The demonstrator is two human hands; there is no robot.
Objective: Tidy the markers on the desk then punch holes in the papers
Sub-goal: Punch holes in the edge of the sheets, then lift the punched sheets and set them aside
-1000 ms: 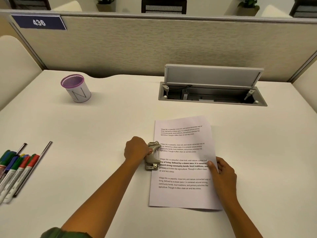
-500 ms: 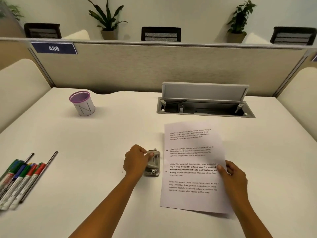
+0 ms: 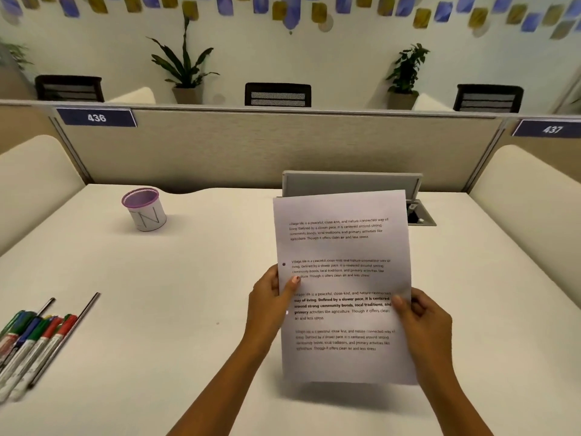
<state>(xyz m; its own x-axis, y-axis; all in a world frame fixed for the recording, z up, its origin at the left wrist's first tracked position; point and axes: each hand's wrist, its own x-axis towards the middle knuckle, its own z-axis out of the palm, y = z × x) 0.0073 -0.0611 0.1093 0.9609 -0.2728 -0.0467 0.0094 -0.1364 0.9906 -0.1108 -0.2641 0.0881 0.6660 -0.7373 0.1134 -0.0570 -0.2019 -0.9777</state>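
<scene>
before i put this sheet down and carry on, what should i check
1. Both hands hold the paper: ok, the left hand pinches its left edge and the right hand its right edge.
2. Upper hole punched in the left margin: ok.
3. Lower hole: cannot tell, the left hand is at that spot.
4. Punch within reach: cannot tell, it is not in view.
5. Markers in the cup: not ok, they lie on the desk at the left.

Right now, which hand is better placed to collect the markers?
Probably left: the left hand grips the paper on the side nearer the markers and cup; the right hand holds its far edge.
</scene>
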